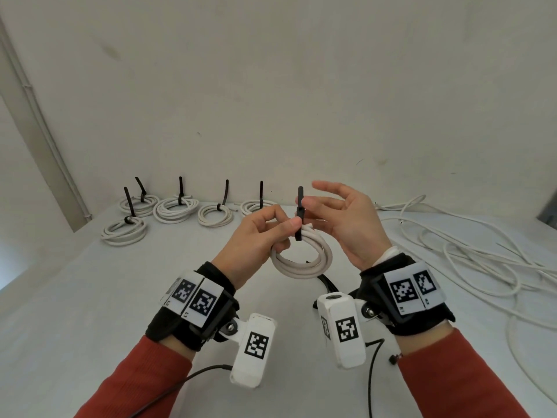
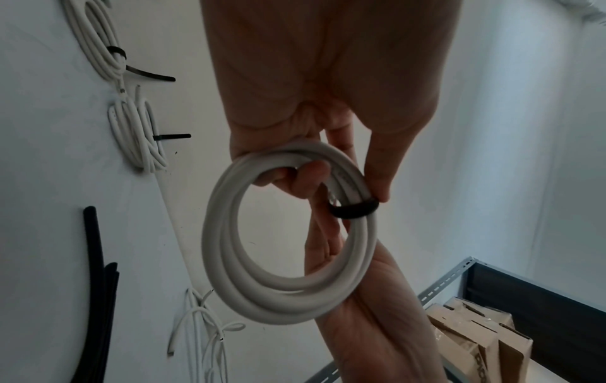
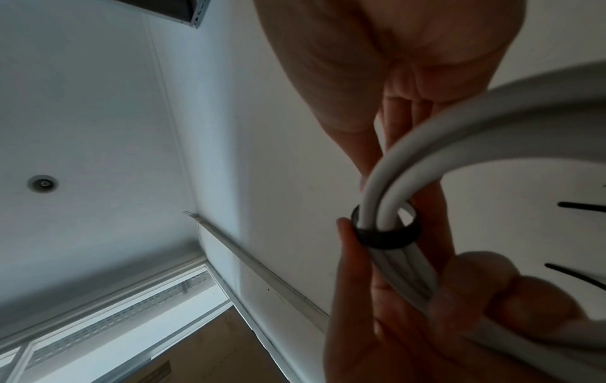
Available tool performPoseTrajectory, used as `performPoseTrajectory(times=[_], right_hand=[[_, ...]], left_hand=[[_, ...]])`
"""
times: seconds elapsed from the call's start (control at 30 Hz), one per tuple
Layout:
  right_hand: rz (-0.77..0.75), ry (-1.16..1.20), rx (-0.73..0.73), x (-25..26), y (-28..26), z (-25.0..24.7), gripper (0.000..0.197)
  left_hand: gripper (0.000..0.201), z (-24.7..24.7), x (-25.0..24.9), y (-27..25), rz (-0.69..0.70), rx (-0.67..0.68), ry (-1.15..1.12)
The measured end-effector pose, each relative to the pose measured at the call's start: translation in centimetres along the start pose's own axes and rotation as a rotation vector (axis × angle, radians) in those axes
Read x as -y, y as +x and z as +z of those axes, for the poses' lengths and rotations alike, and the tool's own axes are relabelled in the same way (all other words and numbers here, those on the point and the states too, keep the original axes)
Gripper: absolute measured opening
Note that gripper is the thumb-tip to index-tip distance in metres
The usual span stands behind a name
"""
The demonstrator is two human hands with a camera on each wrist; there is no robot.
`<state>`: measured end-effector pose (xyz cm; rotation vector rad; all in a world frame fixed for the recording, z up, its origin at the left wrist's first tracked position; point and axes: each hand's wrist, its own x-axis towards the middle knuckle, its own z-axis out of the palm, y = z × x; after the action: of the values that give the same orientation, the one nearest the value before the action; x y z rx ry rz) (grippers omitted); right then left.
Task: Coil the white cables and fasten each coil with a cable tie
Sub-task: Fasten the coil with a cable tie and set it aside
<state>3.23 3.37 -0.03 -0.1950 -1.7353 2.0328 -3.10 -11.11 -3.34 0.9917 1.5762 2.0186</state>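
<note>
While the white coil (image 1: 301, 254) is held mid-frame above the table (image 1: 90, 297), gripped by the curled left hand (image 1: 256, 236), the black cable tie (image 1: 299, 217) is looped round it. Its tail is pinched by the right hand (image 1: 346, 224), remaining fingers spread. A straight upward pull is judged best, with the strands kept bunched.

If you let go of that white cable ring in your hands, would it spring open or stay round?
Probably stay round: the black cable tie already loops the coil, though the loop looks slack in the right wrist view. The cable seems fairly stiff, since it holds its shape hanging from the left hand. Some loosening is likely.
</note>
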Motion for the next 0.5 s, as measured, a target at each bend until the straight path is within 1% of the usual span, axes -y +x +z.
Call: performPoseTrajectory(times=[0.1, 0.13, 0.27, 0.37, 0.5], right_hand=[[-0.064, -0.050, -0.031, -0.13, -0.04, -0.09, 0.018], [-0.087, -0.055, -0.038, -0.14, -0.03, -0.15, 0.016], [-0.176, -0.138, -0.045, -0.13, 0.11, -0.35, 0.013], [-0.233, -0.220, -0.031, 0.07, 0.20, -0.37, 0.016], [-0.292, -0.277, 0.002, 0.25, 0.17, -0.43, 0.018]], left_hand=[[0.024, 0.12, 0.04, 0.03, 0.000, -0.018, -0.010], [0.024, 0.09, 0.04, 0.03, 0.001, -0.025, -0.019], [0.024, -0.28, 0.05, 0.14, 0.014, -0.027, -0.078], [0.023, -0.49, 0.07, 0.23, 0.020, -0.026, -0.111], [0.023, -0.54, 0.08, 0.22, 0.019, -0.023, -0.104]])
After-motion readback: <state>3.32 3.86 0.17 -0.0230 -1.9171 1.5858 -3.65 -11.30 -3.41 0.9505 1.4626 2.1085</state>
